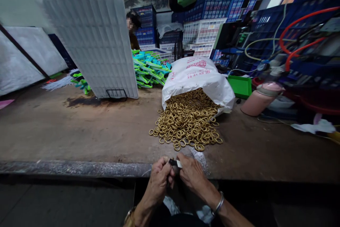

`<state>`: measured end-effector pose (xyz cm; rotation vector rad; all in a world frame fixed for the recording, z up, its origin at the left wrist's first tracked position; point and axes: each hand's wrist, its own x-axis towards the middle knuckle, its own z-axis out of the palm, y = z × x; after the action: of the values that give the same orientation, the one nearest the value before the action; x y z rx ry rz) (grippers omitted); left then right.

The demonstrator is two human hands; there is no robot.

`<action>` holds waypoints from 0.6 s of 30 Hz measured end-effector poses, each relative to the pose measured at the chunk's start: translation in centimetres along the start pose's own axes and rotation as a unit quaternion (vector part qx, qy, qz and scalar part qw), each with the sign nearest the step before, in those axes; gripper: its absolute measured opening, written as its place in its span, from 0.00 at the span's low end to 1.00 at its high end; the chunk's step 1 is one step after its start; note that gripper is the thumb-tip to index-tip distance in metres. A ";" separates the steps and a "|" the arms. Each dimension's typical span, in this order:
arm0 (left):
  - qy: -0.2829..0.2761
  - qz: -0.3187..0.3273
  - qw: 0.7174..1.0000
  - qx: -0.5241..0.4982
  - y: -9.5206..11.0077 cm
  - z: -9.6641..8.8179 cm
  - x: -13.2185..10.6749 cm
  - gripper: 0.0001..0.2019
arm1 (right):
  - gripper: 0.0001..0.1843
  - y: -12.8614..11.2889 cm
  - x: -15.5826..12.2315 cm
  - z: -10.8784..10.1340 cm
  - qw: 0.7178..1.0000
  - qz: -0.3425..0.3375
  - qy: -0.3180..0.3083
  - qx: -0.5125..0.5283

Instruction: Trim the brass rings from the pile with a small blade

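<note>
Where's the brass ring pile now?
Head view, centre: brass rings spill from the white sack, just beyond the left hand and right hand pinching a small dark part.

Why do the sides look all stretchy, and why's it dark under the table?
Head view: the wide lens stretches the corners, tilting the blue crates; light reaches the gold rings and white sack, but little below the table edge, under the left hand and right hand pinching a small dark piece.

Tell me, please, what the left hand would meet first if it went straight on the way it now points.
Probably the small black-and-white piece that both hands pinch, with the right hand right behind it. The left hand points forward and rightward; depth is unclear.
</note>
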<state>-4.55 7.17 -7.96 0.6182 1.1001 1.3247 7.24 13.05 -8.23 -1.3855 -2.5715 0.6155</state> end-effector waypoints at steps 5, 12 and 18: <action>-0.053 -0.012 0.996 -0.071 0.8 0.1 -1.3 0.12 | 0.15 1.1 1.5 -0.2 0.996 0.084 0.016 -0.039; -0.062 -0.055 0.979 -0.188 1.4 -0.1 -0.9 0.09 | 0.11 2.7 3.2 -0.5 0.987 0.101 0.110 -0.064; -0.037 -0.073 0.971 -0.227 1.0 -0.6 -0.3 0.06 | 0.09 2.9 4.2 -0.4 0.979 0.137 0.094 -0.121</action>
<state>-5.52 6.95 -7.27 0.2394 0.7305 1.3533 7.21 18.08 -9.31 -1.7995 -2.3860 0.1937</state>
